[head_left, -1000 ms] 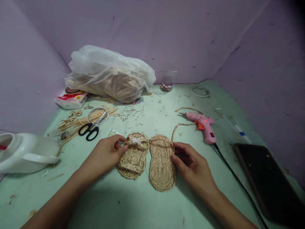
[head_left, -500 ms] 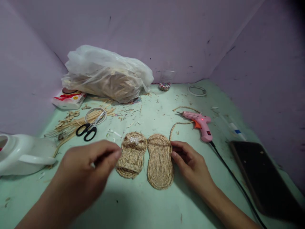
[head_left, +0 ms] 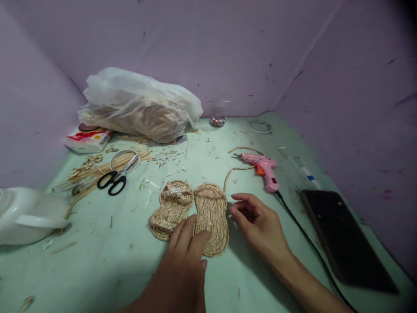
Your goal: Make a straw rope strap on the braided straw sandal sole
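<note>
Two small slippers of coiled straw rope lie side by side. On the left slipper [head_left: 176, 202] sits a cluster of white beads near its far end. The plain right slipper [head_left: 211, 217] has a loose rope [head_left: 230, 174] running from its far right edge toward the glue gun [head_left: 263, 167]. My left hand [head_left: 184, 256] reaches over the near part of both slippers, fingers stretched out and apart, nothing gripped. Whether its fingertips press on the straw I cannot tell. Just right of the plain slipper, my right hand [head_left: 259, 224] rests with half-curled, parted fingers and holds nothing.
Black-handled scissors [head_left: 119, 176] lie by a tape ring [head_left: 125, 160] on straw strands. Behind stand a plastic bag [head_left: 143, 104] and a bead cup [head_left: 218, 119]. A white jug [head_left: 32, 217] is left; a phone [head_left: 345, 239] and the gun's cord [head_left: 306, 234] are right.
My left hand has moved right and down, from beside the beaded slipper to over both slippers. My right fingers have come away from the plain slipper's edge. The view has shifted slightly.
</note>
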Demonstrator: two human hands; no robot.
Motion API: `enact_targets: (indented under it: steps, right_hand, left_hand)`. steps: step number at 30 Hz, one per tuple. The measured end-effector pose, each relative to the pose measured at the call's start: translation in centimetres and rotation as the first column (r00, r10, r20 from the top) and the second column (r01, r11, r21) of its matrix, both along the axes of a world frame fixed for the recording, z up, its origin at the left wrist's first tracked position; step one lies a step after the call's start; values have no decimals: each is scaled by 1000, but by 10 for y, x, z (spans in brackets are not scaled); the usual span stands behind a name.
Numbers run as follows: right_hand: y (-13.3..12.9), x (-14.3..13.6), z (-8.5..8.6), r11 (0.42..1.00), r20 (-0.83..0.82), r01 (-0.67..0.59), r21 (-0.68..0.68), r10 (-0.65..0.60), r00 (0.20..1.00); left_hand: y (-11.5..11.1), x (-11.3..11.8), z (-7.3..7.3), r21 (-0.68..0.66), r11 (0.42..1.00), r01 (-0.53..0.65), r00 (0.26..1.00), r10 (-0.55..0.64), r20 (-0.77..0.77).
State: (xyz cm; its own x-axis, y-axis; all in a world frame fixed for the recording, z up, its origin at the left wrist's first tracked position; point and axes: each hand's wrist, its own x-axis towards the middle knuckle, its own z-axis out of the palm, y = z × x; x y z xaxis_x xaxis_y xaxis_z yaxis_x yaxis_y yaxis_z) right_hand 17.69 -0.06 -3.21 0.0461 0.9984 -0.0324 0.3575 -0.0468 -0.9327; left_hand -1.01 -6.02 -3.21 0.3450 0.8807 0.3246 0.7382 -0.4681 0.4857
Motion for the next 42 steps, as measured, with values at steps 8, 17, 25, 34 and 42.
enact_targets:
  steps: [8, 17, 25, 34, 42]
  right_hand:
    - [-3, -2, -6, 997, 34, -71, -8, 71, 997]
    - [-2, -4, -7, 997, 46, -72, -9, 72, 996]
    - [-3, -2, -8, 997, 37, -74, -32, 75, 996]
    - [-1, 0, -10, 996, -1, -47, -72, 47, 999]
    - [0, 0, -6, 994, 40, -75, -84, 79, 996]
  left_hand:
    - [6, 0, 4, -65, 997, -42, 996, 36, -87]
    - [16, -2, -2, -142, 990, -20, 1000, 21, 12]
    - [14, 1, -7, -166, 986, -29, 996, 42, 77]
    - [15, 0, -7, -142, 990, -5, 991, 24, 128]
    - [13, 2, -9, -127, 992, -2, 995, 14, 99]
